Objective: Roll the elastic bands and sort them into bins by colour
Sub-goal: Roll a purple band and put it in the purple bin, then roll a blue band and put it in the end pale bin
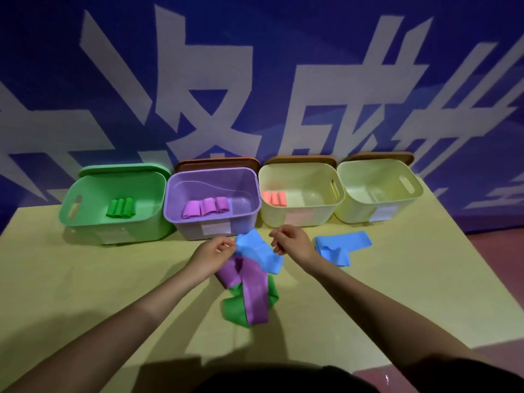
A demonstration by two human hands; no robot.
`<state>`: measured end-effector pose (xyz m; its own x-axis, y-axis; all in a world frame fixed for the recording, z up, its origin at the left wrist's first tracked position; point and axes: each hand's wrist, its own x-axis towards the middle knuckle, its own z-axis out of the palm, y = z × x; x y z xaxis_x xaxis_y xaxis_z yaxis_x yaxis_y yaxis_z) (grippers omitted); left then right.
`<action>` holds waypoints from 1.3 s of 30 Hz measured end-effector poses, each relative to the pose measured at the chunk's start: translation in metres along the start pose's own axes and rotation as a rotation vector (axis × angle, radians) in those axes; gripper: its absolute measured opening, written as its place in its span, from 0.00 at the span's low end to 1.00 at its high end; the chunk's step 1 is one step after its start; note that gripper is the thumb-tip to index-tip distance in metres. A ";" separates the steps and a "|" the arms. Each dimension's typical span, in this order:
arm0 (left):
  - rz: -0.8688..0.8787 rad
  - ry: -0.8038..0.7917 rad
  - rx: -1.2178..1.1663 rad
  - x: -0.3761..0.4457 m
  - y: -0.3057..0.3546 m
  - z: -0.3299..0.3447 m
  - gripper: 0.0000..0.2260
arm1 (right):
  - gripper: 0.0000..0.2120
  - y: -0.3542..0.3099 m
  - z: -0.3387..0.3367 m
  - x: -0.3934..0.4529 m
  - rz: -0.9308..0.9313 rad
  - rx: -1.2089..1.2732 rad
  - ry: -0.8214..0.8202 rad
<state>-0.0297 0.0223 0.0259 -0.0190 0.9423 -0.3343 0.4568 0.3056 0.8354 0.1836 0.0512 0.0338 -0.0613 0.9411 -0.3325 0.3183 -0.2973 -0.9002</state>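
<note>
I see four bins at twelve o'clock: green bin (93, 205), purple bin (181, 214), two cream ones; the right-hand cream bin (354, 214) looks empty. Centre pile: purple band (253, 285) over green band (235, 310). My left hand (211, 255) pinches the blue band (261, 252); right hand (293, 242), curled, hovers at its three o'clock, contact unclear. I judge rolling comes next: flatten, then wind tightly.

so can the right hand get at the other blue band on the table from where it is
Probably yes. The right hand hangs just beside the flat blue band, which lies uncovered on the table with nothing between them.
</note>
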 end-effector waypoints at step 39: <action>-0.232 -0.012 0.526 0.055 -0.071 0.050 0.11 | 0.10 0.042 -0.035 0.023 0.208 0.008 -0.006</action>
<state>-0.0184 0.0460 -0.0737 -0.1629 0.8559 -0.4907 0.8230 0.3923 0.4109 0.2284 0.0658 -0.0016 -0.0012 0.8585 -0.5128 0.3171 -0.4860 -0.8144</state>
